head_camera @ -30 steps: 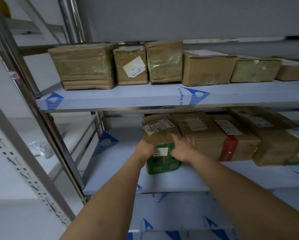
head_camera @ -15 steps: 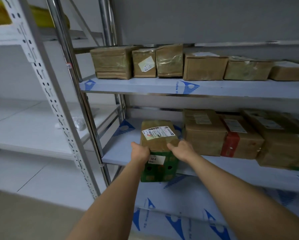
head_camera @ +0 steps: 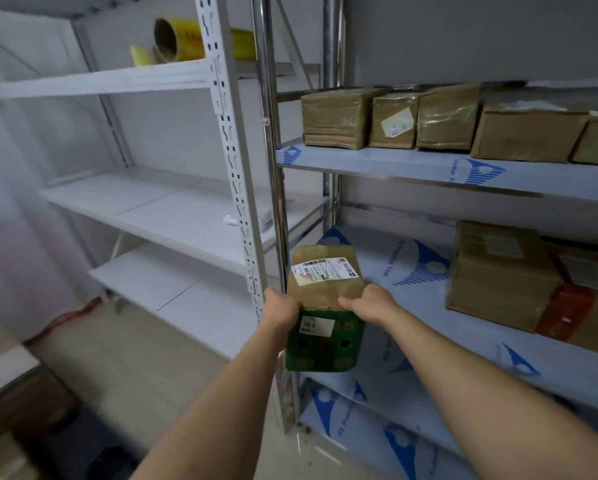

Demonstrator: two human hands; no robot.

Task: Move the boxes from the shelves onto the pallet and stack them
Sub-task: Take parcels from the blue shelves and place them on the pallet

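Since a moment ago you are pulling the box (head_camera: 325, 306) off the lower shelf (head_camera: 498, 337); it is now hanging past the shelf edge, in the air between your hands. Your left hand (head_camera: 281, 310) and right hand (head_camera: 368, 304) are both gripping its upper side edges, fingers curled round the cardboard. You are carrying it with arms outstretched, so it is probably light. It looks stiff, though the tape may be slick; the underside is hidden, so consider sliding one palm beneath before you turn toward the pallet.
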